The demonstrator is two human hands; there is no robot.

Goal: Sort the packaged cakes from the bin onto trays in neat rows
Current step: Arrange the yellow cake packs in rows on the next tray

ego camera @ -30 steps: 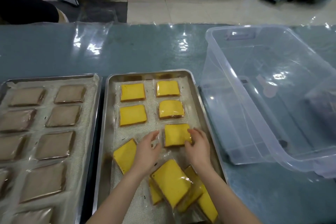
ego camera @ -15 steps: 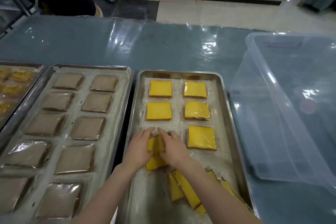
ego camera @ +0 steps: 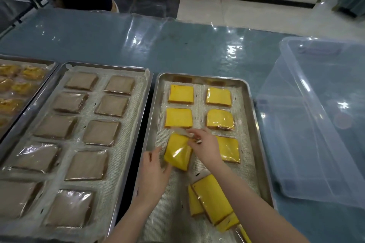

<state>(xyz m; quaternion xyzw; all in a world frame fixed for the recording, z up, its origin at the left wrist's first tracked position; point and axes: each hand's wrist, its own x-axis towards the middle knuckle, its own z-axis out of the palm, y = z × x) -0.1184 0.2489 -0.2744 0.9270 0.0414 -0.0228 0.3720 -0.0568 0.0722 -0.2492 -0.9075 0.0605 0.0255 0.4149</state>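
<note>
both my left grip (ego camera: pixel 153 171) and right grip (ego camera: pixel 206 149) hold one yellow cake (ego camera: pixel 177 154); next i should lay it straight in row three.

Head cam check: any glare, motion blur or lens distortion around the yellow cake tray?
Head view: bright glare streaks on the table's plastic cover and the clear bin; sheen on the yellow cake held by the left hand and right hand, its wrapper end looks motion-smeared; the steel tray rim bows, wide-lens distortion.
</note>
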